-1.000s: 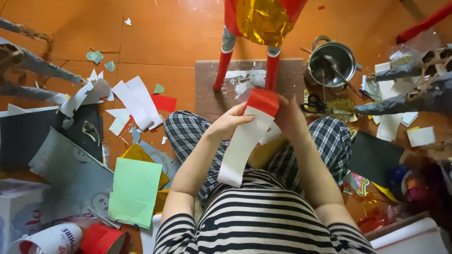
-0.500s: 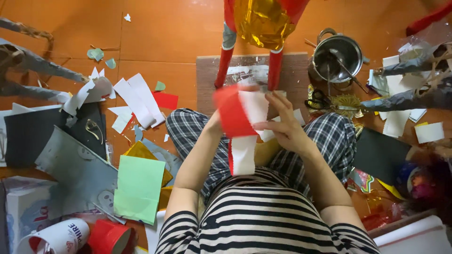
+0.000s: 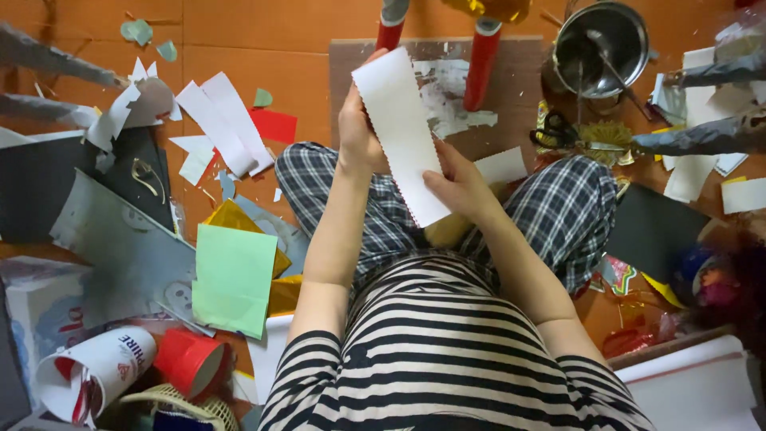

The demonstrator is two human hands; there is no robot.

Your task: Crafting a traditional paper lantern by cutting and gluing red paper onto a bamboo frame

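Note:
A long white paper strip [image 3: 403,132] with zigzag-cut edges is held flat between both hands above my lap. My left hand [image 3: 357,128] grips its upper left edge. My right hand [image 3: 456,182] pinches its lower right edge. I sit cross-legged in checked trousers and a striped top. Just beyond the strip lies a brown cardboard sheet [image 3: 519,120] with white scraps stuck on it.
Red tube legs [image 3: 481,68] stand on the cardboard. A metal pot [image 3: 600,48] and black-handled scissors [image 3: 558,132] lie at upper right. A green paper sheet [image 3: 233,279], grey card, a red cup [image 3: 187,361], a white cup and scattered scraps cover the orange floor at left.
The strip showed its red side, folded and hanging; now it is turned white side up and stretched flat between both hands, raised slightly away from my body.

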